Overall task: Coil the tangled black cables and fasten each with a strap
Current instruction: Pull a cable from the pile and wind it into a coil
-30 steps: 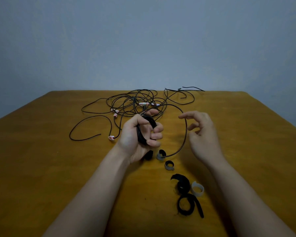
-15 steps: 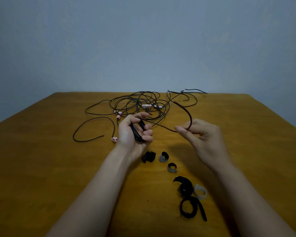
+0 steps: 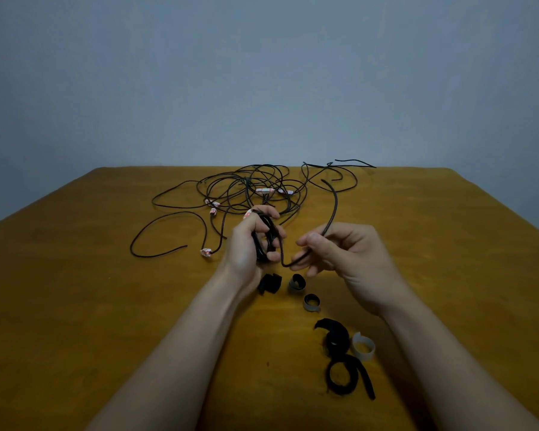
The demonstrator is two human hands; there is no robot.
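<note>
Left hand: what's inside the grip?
A coil of black cable, several turns, held by the left hand. Its fingers cover part of the coil, so the turn count is hidden. One strand leads out to the right hand.

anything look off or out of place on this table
Only the expected mess: the black cables lie in a tangled heap at the far side of the table, and one cable end seems to stick out over its far edge. Curled straps lie scattered on the near side. Nothing looks damaged or spilled.
</note>
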